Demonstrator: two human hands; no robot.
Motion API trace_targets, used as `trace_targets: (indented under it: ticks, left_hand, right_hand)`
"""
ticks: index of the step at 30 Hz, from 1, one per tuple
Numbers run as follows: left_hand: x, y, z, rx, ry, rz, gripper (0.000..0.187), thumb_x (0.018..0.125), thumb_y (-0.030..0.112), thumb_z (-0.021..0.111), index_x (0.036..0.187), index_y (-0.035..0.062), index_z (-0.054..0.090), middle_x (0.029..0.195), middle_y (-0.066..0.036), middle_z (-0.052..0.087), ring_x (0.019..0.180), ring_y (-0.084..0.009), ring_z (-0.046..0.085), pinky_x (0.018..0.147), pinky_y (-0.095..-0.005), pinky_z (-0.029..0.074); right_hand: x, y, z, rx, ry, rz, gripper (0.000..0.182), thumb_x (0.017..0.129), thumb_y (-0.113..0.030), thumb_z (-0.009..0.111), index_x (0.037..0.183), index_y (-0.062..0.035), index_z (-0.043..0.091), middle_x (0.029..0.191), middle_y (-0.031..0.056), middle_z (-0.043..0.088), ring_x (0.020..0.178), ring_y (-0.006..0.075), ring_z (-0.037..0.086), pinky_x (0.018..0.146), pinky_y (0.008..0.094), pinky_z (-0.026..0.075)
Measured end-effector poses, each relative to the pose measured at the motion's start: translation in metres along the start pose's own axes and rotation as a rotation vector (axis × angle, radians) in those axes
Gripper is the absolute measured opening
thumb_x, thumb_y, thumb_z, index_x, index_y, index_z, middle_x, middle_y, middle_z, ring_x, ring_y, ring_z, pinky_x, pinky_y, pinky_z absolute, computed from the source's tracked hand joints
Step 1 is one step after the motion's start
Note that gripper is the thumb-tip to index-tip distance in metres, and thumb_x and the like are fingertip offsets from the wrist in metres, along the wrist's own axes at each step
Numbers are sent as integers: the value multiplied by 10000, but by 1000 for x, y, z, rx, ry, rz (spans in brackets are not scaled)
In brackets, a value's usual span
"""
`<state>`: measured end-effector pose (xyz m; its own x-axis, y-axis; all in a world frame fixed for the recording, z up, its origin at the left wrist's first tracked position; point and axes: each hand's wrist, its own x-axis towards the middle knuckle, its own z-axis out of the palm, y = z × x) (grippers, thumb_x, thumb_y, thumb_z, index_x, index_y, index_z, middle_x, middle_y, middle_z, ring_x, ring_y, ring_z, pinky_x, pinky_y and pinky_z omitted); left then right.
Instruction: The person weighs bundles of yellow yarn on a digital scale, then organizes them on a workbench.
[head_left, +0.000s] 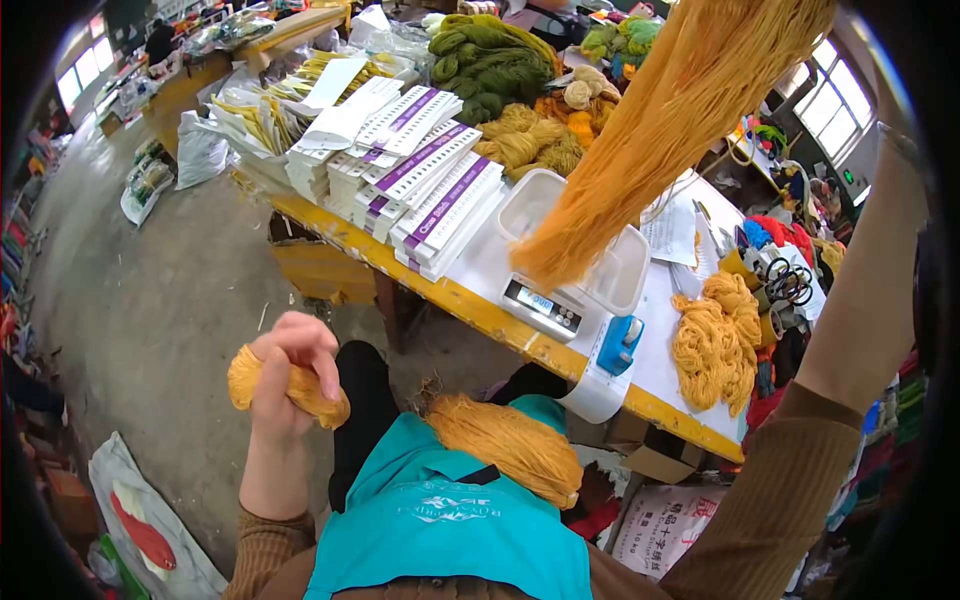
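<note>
Orange yarn bundle (290, 385): clamped in the left hand (285, 375), fingers wrapped around its middle, held low over the concrete floor (150, 300). Right arm is raised high; the right hand is out of frame, so its grip cannot be told. A long yarn hank (660, 130) hangs down from that side, its lower end over the plastic tub (600, 270) on the scale (543, 306). Another yarn bundle (505, 445) lies on the teal apron (450, 520) (between the arms). Beyond the scale: stacked cards (420, 170) and green yarn (490, 60) on the table (470, 300).
</note>
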<state>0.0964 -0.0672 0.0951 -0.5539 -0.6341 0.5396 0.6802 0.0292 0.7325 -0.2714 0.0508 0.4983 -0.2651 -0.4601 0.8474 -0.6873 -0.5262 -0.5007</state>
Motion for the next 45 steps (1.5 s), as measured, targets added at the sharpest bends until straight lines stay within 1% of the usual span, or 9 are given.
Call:
trace_targets:
  ticks: [9, 10, 13, 14, 20, 26, 33, 36, 45]
  left_hand:
    - [31, 18, 22, 231, 186, -8, 437, 1045, 304, 407, 1260, -37, 576, 1324, -218, 548, 597, -116, 596, 533, -209, 480]
    - [35, 19, 28, 217, 196, -64, 427, 1042, 286, 413, 1257, -41, 581, 1289, -217, 567, 598, -126, 606, 548, -219, 499]
    - [48, 14, 37, 271, 96, -349, 497, 1049, 377, 403, 1331, -11, 534, 1173, -148, 642, 544, -93, 599, 474, -197, 464]
    - [52, 11, 40, 295, 46, -437, 513, 1051, 403, 398, 1354, 7, 521, 1101, -125, 675, 531, -86, 599, 454, -194, 453]
    - [51, -41, 31, 260, -265, -922, 423, 1051, 399, 404, 1157, 48, 614, 678, -70, 656, 442, -98, 555, 410, -215, 413]
    - [12, -83, 37, -122, -497, -1372, 512, 1038, 421, 415, 994, -42, 628, 705, -58, 608, 392, -81, 473, 351, -216, 372]
    - [-13, -98, 47, -56, -425, -1334, 531, 1033, 449, 433, 1028, -41, 635, 721, -24, 596, 402, -61, 472, 339, -204, 337]
    - [-14, -102, 61, -22, -471, -1291, 514, 1035, 447, 430, 1020, -21, 642, 730, -22, 597, 412, -57, 476, 343, -202, 333]
    - [-18, -95, 65, 169, -457, -1215, 434, 1034, 421, 439, 919, 49, 632, 723, 0, 601, 446, -53, 501, 387, -201, 349]
  right_hand:
    - [-145, 52, 113, 7, -772, 178, 173, 852, -255, 656, 768, -106, 675, 701, -15, 605, 620, 38, 530, 549, 203, 409]
    - [-177, 68, 131, -96, -821, 483, 160, 824, -233, 644, 809, -81, 692, 670, 13, 605, 662, 43, 562, 591, 228, 446]
    - [-254, 93, 154, -137, -938, 357, 179, 791, -175, 582, 796, 4, 592, 735, 210, 616, 739, 416, 607, 668, 479, 475]
    - [-273, 97, 157, -142, -960, 413, 177, 784, -179, 592, 826, -7, 597, 751, 212, 622, 769, 427, 610, 680, 489, 482]
    - [-350, 99, 148, -190, -802, 381, 238, 805, -169, 591, 1014, -56, 604, 780, 174, 659, 764, 389, 643, 675, 465, 507]
    - [-436, 96, 100, 115, -657, 837, 193, 797, -55, 651, 982, -22, 607, 971, 130, 681, 868, 291, 659, 774, 360, 523]
    - [-514, 141, -1, -799, 347, 679, 519, 846, -165, 716, 1289, 5, 507, 1300, 156, 558, 1217, 275, 535, 1027, 405, 427]
    - [-513, 176, -12, -777, 307, 796, 750, 816, -205, 753, 1433, -8, 375, 1409, 188, 467, 1283, 311, 481, 1076, 404, 388]
    - [-518, 177, -11, -781, 245, 821, 724, 796, -13, 624, 1457, -27, 328, 1425, 253, 430, 1299, 415, 450, 1068, 436, 394]
